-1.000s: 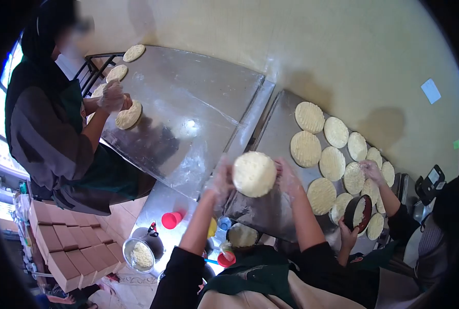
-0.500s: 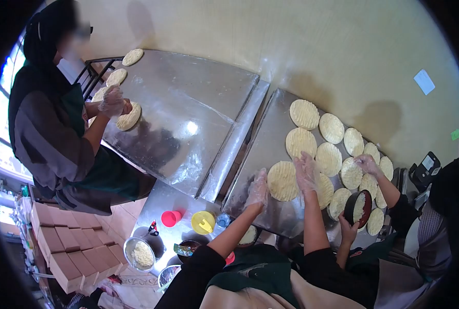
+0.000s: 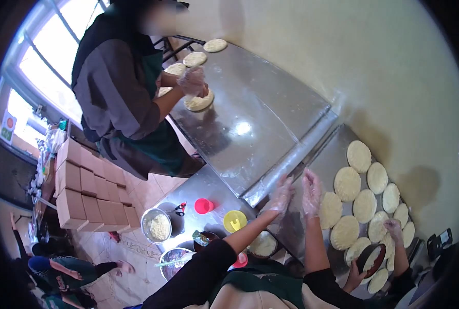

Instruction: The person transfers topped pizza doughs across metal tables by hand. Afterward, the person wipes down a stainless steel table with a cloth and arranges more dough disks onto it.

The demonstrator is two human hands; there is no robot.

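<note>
My left hand (image 3: 281, 195), in a clear plastic glove, is over the near left edge of the steel table (image 3: 312, 226) with its fingers stretched out and nothing in them. Beside it my gloved right hand (image 3: 312, 193) is raised, fingers up and apart from the palm, also holding nothing. The nearest thing to my right hand is a flat, round, pale cake (image 3: 331, 210) with a spread-looking top. Several similar cakes, such as this ridged one (image 3: 345, 233), lie further right on the same table.
On the right, a co-worker's hands hold a dark round pan (image 3: 371, 260). Another person at the far table (image 3: 260, 123) presses on a cake (image 3: 198, 100). Nearer me are a red cup (image 3: 204, 206), a yellow container (image 3: 234, 221), a bowl of white shreds (image 3: 157, 226) and stacked boxes (image 3: 88, 193).
Both my hands have come off the cake they were around and moved left of the cakes, close together. My view has turned left, showing more of the window and boxes.
</note>
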